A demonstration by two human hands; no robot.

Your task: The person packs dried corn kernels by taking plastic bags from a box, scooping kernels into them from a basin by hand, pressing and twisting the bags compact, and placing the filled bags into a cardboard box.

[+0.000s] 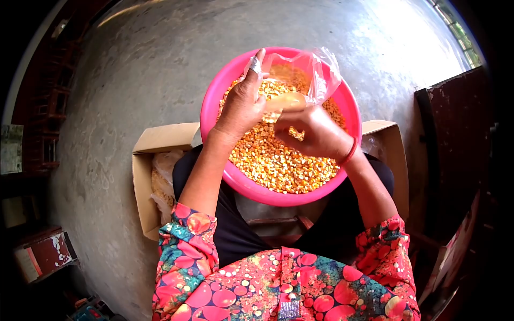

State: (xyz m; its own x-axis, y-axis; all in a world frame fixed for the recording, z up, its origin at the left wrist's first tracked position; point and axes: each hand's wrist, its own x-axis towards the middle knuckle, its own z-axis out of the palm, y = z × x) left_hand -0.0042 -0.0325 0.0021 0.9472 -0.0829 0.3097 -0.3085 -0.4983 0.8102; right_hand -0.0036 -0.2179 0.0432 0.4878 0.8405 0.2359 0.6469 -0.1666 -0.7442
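A pink basin (247, 188) full of yellow-orange corn kernels (284, 166) rests at my lap. My left hand (243, 107) is over its left side, thumb pointing up, with a clear plastic bag (324, 77) caught in its grip and film wrapped over the thumb. The bag's mouth spreads to the right above the kernels. My right hand (316, 131) is over the basin's right half, beside the bag; its fingers are bent and smeared by motion. A smooth orange-yellow shape (289, 100) lies between the hands, too blurred to name.
A cardboard box (140, 176) with plastic bags (163, 174) in it stands left of my legs. Another cardboard box (397, 166) is on the right. Dark furniture (460, 128) stands at the right edge. Grey concrete floor (134, 85) stretches ahead.
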